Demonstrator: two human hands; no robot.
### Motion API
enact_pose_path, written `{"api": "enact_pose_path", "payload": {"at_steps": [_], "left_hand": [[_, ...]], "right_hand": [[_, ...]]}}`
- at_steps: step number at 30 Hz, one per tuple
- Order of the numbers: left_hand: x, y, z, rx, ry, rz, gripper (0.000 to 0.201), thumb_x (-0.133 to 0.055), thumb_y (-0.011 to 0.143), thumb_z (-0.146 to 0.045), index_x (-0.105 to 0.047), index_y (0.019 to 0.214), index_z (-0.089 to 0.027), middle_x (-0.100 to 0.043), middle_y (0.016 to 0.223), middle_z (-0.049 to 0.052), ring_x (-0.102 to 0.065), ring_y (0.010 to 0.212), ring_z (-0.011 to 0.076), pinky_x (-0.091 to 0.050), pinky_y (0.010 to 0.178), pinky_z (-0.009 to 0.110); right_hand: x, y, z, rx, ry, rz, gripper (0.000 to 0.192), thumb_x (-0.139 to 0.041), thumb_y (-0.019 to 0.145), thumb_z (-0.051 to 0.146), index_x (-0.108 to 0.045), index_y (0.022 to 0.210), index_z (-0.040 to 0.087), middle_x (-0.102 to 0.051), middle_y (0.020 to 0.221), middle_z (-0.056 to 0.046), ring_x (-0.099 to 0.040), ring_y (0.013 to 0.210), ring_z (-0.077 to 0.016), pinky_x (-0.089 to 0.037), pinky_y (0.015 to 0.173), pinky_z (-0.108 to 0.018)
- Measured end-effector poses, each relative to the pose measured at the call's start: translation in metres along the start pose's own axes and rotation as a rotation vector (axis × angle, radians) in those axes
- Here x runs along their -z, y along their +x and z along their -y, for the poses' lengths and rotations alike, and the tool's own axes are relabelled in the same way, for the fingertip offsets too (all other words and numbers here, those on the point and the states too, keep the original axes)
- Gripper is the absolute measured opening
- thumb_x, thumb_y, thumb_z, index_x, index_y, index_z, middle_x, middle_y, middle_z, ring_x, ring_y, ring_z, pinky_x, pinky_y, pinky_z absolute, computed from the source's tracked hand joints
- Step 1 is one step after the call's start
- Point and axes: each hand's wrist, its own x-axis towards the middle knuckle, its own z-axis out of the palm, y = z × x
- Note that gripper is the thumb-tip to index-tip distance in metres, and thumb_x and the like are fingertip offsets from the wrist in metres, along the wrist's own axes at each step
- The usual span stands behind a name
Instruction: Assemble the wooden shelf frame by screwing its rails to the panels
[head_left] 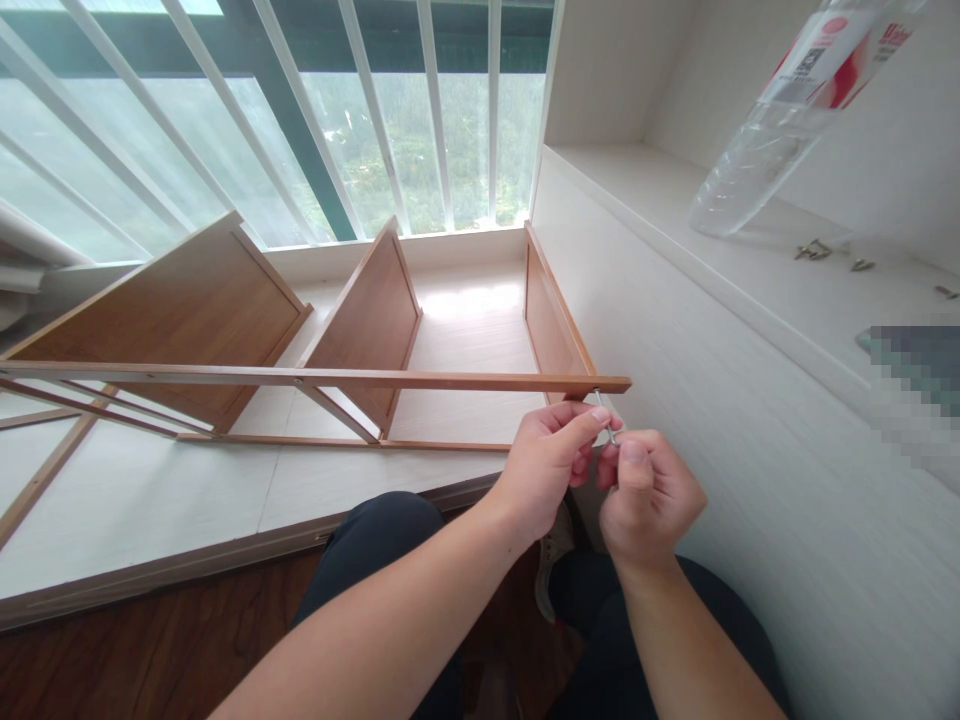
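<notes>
A wooden shelf unit [442, 380] lies on its side on the white window ledge, its long rail running toward me. Close to the rail's right end, a thin metal hex key [613, 434] meets the wood, where a screw head is too small to make out. My left hand [551, 455] pinches the hex key's shaft between thumb and fingers. Just to the right, my right hand [649, 490] is closed around its short bent end. Both hands are held close together below the rail.
On the white side shelf [637, 180] at right stand a clear plastic bottle [780, 130] and several small screws [816, 250]. A blurred-out dark item [919, 370] lies nearer. White bars [442, 120] cross the window behind. A white panel [750, 420] borders the right side.
</notes>
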Motion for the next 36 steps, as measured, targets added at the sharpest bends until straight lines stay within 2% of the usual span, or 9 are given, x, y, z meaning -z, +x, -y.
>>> {"api": "enact_pose_path", "payload": {"at_steps": [7,10,15,24,29,32,36], "left_hand": [[-0.001,0.0,-0.003,0.008,-0.005,0.004,0.033,-0.078,0.081,-0.046,-0.07,0.079,-0.015,-0.045,0.05,-0.007,-0.04,0.043,0.0054,-0.024,0.044,0.02],[-0.001,0.0,-0.003,0.002,-0.005,0.02,0.033,-0.079,0.081,-0.046,-0.069,0.078,-0.015,-0.046,0.049,-0.007,-0.045,0.042,0.0067,-0.025,0.043,0.021],[-0.002,-0.001,-0.004,-0.013,-0.023,0.022,0.035,-0.081,0.079,-0.046,-0.066,0.074,-0.015,-0.048,0.05,-0.007,-0.045,0.039,0.0057,-0.026,0.042,0.02],[-0.001,-0.001,-0.005,-0.016,-0.014,0.022,0.04,-0.082,0.078,-0.047,-0.06,0.068,-0.016,-0.049,0.052,-0.007,-0.048,0.039,0.0068,-0.031,0.041,0.02],[-0.002,-0.003,-0.006,-0.023,-0.019,0.034,0.041,-0.083,0.077,-0.047,-0.059,0.066,-0.016,-0.052,0.054,-0.006,-0.046,0.039,0.0062,-0.033,0.041,0.02],[-0.003,-0.003,-0.006,-0.033,-0.027,0.042,0.039,-0.082,0.078,-0.046,-0.062,0.067,-0.015,-0.053,0.054,-0.005,-0.047,0.04,0.0066,-0.034,0.041,0.02],[-0.003,-0.003,-0.005,-0.023,-0.029,0.047,0.033,-0.08,0.081,-0.044,-0.068,0.075,-0.014,-0.051,0.051,-0.006,-0.05,0.04,0.0074,-0.029,0.041,0.019]], "right_hand": [[-0.006,-0.002,-0.002,-0.183,0.207,0.0,0.037,-0.052,0.101,0.041,-0.062,0.071,0.021,-0.051,0.053,0.003,-0.05,0.045,-0.0146,-0.036,0.043,-0.029],[-0.006,-0.002,-0.002,-0.252,0.346,0.01,0.03,-0.054,0.099,0.037,-0.064,0.075,0.021,-0.054,0.056,0.003,-0.05,0.045,-0.0144,-0.034,0.04,-0.028],[-0.007,-0.002,0.001,-0.334,0.457,0.056,0.024,-0.056,0.096,0.034,-0.064,0.078,0.02,-0.053,0.056,0.004,-0.051,0.046,-0.0142,-0.038,0.042,-0.027],[-0.009,-0.001,0.004,-0.379,0.51,0.121,0.021,-0.058,0.094,0.029,-0.063,0.076,0.02,-0.056,0.057,0.003,-0.046,0.046,-0.0112,-0.037,0.045,-0.023],[-0.009,0.0,0.005,-0.383,0.511,0.129,0.022,-0.057,0.093,0.03,-0.061,0.074,0.02,-0.051,0.056,0.004,-0.044,0.045,-0.0116,-0.034,0.044,-0.024],[-0.009,0.0,0.006,-0.374,0.523,0.119,0.024,-0.055,0.093,0.031,-0.059,0.071,0.02,-0.051,0.055,0.003,-0.048,0.047,-0.0129,-0.036,0.045,-0.024],[-0.009,-0.001,0.008,-0.316,0.52,0.108,0.028,-0.053,0.095,0.035,-0.059,0.072,0.021,-0.054,0.054,0.002,-0.055,0.053,-0.0161,-0.041,0.049,-0.026]]}}
